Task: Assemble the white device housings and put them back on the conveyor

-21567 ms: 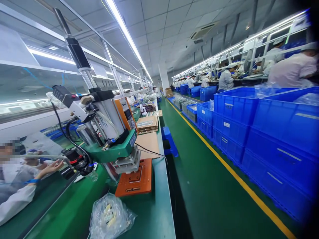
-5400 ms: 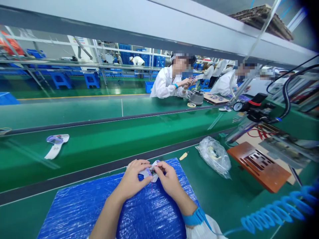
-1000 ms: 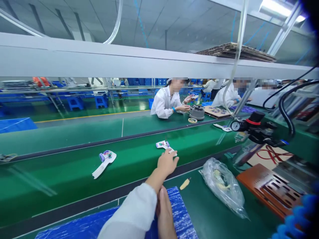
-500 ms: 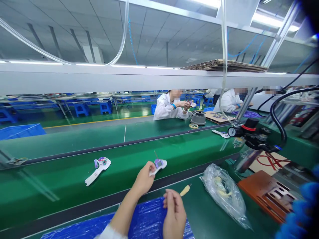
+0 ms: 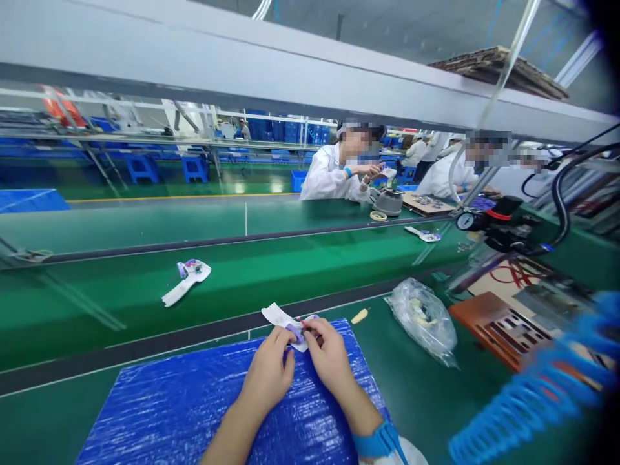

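Note:
Above the far edge of the blue film-wrapped pad (image 5: 208, 400), I hold a white plastic housing (image 5: 277, 314), a handle-shaped shell with purple parts inside. My left hand (image 5: 271, 368) is closed on its near side, fingertips at a purple part. My right hand (image 5: 330, 354) pinches at the other end, where a bit of red, perhaps a wire, shows by the thumb. The fingers hide much of the inside. A similar white housing (image 5: 188, 283) with a purple part and wires lies on the green conveyor belt (image 5: 97, 303), away to the left.
Right of the pad lie a small cream-handled tool (image 5: 360, 316) and a clear plastic bag (image 5: 421, 323). Further right are an orange-brown fixture (image 5: 498, 329), a pressure gauge (image 5: 465, 221) and a blue coiled hose (image 5: 523, 394). Across the belt, a co-worker (image 5: 334, 171) handles a similar part.
My left hand has brought the white housing from over the belt back to the pad, turning it. My right hand, earlier apart from it, now grips it too. The view has tilted down.

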A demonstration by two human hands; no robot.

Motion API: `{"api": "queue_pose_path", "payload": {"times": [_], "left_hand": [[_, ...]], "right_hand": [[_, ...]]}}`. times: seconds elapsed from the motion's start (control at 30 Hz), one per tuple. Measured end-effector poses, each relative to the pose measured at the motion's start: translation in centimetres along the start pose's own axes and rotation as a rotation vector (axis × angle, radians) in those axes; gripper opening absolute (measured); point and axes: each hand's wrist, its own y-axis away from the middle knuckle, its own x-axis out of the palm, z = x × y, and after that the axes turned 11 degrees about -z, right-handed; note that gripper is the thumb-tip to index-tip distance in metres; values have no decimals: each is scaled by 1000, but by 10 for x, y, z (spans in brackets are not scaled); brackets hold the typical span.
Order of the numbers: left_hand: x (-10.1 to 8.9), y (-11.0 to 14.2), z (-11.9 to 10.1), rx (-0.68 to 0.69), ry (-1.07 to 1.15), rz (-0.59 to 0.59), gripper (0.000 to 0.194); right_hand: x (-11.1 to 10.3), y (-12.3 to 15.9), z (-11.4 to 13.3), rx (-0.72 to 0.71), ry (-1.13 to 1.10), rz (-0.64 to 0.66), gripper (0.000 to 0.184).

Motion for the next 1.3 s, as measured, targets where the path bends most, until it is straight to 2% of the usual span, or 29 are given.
{"api": "queue_pose_path", "payload": {"times": [0.07,0.23,0.33,0.47,0.6,0.77,0.93,1.0,1.1,1.3], "left_hand": [[2,1,0,-13,28,15,18],[3,-2,1,-90,91,-94,29],[3,-5,0,-82,105,-88,26],[5,-8,-1,-149,65,-95,23],[3,-10,-2,-215,94,-128,36],[-2,-11,-4,-325,179,-75,39],[0,-12,-1,-273,212,-144,39],[2,-12,2,-310,280,-144,44],[2,-13,5,-363,342,-87,52],[-6,-13,1,-317,230,3,56]], "right_hand": [[-1,0,0,-23,32,33,17],[2,0,-4,-20,19,38,16],[4,0,-6,52,-20,41,19],[6,0,-6,152,-82,37,24],[6,2,-4,214,-166,34,26],[5,3,3,173,-139,98,25],[5,3,5,122,-113,98,24],[6,4,4,105,-93,95,23],[6,5,4,82,-60,102,21],[5,6,8,2,-27,88,16]]}}
